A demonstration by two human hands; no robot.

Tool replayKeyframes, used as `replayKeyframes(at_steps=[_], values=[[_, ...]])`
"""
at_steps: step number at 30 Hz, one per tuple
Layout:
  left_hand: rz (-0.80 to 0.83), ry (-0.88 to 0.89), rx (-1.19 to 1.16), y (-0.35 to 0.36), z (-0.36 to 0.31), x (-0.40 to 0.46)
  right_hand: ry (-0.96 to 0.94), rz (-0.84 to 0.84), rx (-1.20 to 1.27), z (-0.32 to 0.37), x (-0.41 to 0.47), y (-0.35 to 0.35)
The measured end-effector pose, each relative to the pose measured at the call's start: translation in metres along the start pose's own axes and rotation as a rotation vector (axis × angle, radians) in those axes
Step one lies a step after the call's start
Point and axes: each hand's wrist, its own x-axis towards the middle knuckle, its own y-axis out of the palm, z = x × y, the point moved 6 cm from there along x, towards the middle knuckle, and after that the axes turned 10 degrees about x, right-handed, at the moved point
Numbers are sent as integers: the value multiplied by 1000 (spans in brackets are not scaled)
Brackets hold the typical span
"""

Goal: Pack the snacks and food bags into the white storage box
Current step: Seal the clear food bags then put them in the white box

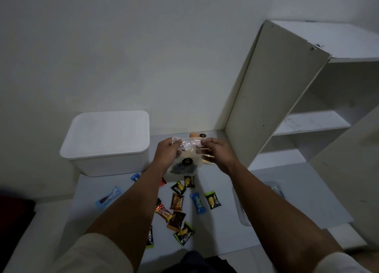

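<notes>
A person looked down over both bare forearms at a white floor scattered with snacks. At about nine o'clock from the hands sat the white storage box (106, 143), its lid (108, 132) closed on top. In front of it, at seven o'clock, lay a blue wrapper (108, 197) and a smaller blue packet (135, 177), apart from each other.

The left hand (167, 149) pinched the upper left corner of a clear food bag (187, 157), fingers curled round the crinkled plastic. The bag hung between the two hands, above the floor, with a dark round label and dark contents near its bottom. The right hand (217, 151) pinched the bag's upper right edge in the same way. Just beyond the bag, at twelve o'clock, an orange packet (196, 135) lay by the wall.

Below the hands, at six o'clock, small snack packets (178, 209) lay loose on the floor: several black and green ones, brown ones, a red and yellow bar (164, 213) and a blue one (198, 203).

At three o'clock stood a white shelf unit (287, 100), open toward the right. A clear plastic item (274, 187) showed past the right forearm, mostly hidden.
</notes>
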Motion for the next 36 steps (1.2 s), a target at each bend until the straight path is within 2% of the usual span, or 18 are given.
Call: replayKeyframes(at_steps=[20,27,36], values=[[105,16,141,1,27,-28,-67,-15,-108,-33,-16,15],[84,-8,168,-8,50,-29,18,-19,-44,-62,-21,13],[84,-34,147,-4,60,-32,9,-23,-41,-66,-27,4]])
